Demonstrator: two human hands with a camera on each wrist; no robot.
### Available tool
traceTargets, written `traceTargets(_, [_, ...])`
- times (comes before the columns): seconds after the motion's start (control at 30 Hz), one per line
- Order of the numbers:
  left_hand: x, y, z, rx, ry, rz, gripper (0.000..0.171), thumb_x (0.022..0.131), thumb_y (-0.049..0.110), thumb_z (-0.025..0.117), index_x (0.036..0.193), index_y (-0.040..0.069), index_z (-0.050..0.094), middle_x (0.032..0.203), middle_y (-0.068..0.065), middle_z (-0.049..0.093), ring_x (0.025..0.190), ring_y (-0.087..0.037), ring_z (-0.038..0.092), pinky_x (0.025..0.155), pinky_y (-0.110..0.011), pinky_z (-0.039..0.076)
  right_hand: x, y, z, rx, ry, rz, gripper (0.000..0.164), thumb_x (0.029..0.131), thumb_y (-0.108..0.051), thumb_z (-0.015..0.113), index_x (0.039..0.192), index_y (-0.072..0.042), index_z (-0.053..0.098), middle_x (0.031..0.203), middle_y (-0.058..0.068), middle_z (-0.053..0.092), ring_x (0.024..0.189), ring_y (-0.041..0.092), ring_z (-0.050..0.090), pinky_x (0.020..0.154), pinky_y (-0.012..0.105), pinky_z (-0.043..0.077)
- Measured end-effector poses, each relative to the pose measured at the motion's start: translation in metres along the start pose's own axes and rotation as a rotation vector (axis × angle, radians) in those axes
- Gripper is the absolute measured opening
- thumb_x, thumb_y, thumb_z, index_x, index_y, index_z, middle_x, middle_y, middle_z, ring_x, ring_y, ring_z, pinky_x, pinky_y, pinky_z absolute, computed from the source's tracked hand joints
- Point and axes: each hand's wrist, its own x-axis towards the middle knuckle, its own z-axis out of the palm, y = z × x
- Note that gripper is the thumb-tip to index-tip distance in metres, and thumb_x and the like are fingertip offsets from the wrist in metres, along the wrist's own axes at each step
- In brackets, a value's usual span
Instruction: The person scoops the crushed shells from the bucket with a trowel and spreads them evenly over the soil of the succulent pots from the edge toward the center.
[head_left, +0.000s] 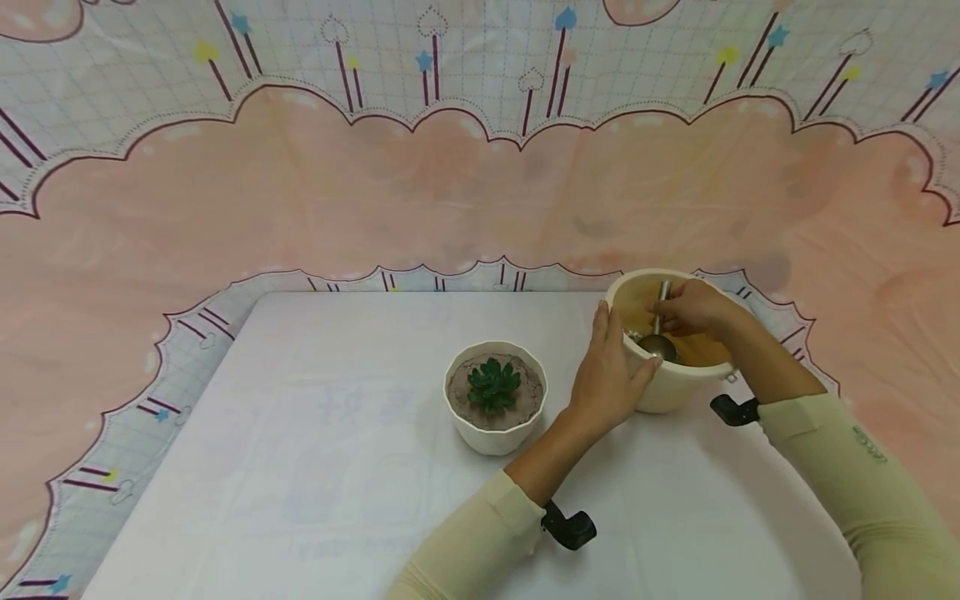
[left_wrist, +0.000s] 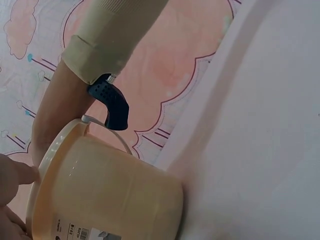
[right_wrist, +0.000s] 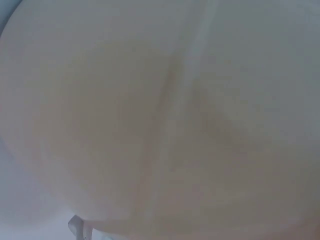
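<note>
A cream plastic bucket (head_left: 667,392) stands tilted toward me at the right of the table. My left hand (head_left: 609,375) holds its near-left rim, the thumb (left_wrist: 22,172) on the edge. Reaching in from the right, my right hand (head_left: 693,307) pinches the handle of a metal ladle (head_left: 658,348), whose round bowl is low inside the bucket. Small whitish bits (head_left: 636,337) show beside the bowl; the rest of the contents is hidden. To the left stands a white faceted pot (head_left: 487,442) of grey-brown soil with a green succulent (head_left: 493,385) in it.
The white table (head_left: 300,450) runs left and forward of the pot. Behind it hangs a patterned peach and white cloth (head_left: 450,200). A thin bucket handle (left_wrist: 117,137) loops down the bucket's side. The bucket's blurred wall (right_wrist: 110,125) fills the right wrist view.
</note>
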Motion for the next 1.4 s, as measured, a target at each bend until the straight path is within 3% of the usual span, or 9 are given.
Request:
traceTargets(0.33, [0.002, -0.001, -0.001, 0.011, -0.017, -0.041, 0.092, 0.099, 0.035, 0.076, 0.166, 0.001, 0.023, 0.173, -0.017, 0.016, 0.150, -0.027, 0.038, 0.113, -0.038, 0.044, 0.001, -0.002, 0.000, 0.107, 0.006, -0.007, 0.043, 0.112, -0.017, 0.051, 0.132, 0.021, 0.054, 0.094, 0.008, 0.078, 0.079, 0.012, 0.075, 0.083, 0.037, 0.062])
traceTargets(0.53, [0.004, -0.002, -0.003, 0.026, -0.034, -0.060, 0.094, 0.099, 0.038, 0.076, 0.167, 0.003, 0.021, 0.174, -0.015, 0.016, 0.148, -0.027, 0.041, 0.111, -0.040, 0.047, -0.009, -0.009, 0.000, 0.057, 0.068, -0.048, 0.050, 0.112, -0.022, 0.050, 0.136, 0.023, 0.053, 0.092, 0.009, 0.079, 0.075, 0.012, 0.075, 0.077, 0.034, 0.063])
traceTargets(0.73, [0.005, -0.002, -0.003, 0.053, -0.035, -0.052, 0.095, 0.099, 0.040, 0.076, 0.167, 0.002, 0.022, 0.173, -0.016, 0.017, 0.148, -0.025, 0.042, 0.109, -0.038, 0.048, -0.021, -0.017, -0.001, 0.013, 0.094, -0.083, 0.047, 0.111, -0.021, 0.054, 0.130, 0.022, 0.058, 0.092, 0.013, 0.079, 0.076, 0.015, 0.076, 0.077, 0.034, 0.063])
traceTargets(1.13, [0.005, -0.002, -0.003, 0.036, -0.045, -0.078, 0.096, 0.098, 0.041, 0.076, 0.167, 0.002, 0.021, 0.174, -0.015, 0.016, 0.149, -0.024, 0.041, 0.111, -0.037, 0.046, -0.035, -0.018, -0.011, -0.019, 0.035, -0.131, 0.042, 0.111, -0.015, 0.057, 0.124, 0.024, 0.059, 0.096, 0.022, 0.077, 0.081, 0.019, 0.078, 0.075, 0.035, 0.063])
traceTargets(1.4, [0.005, -0.002, -0.004, 0.020, -0.045, -0.066, 0.096, 0.099, 0.039, 0.076, 0.167, 0.002, 0.020, 0.174, -0.014, 0.014, 0.149, -0.025, 0.040, 0.113, -0.038, 0.044, -0.042, -0.027, -0.023, -0.010, 0.116, -0.154, 0.042, 0.110, -0.014, 0.056, 0.124, 0.026, 0.055, 0.094, 0.018, 0.076, 0.078, 0.013, 0.077, 0.073, 0.033, 0.063])
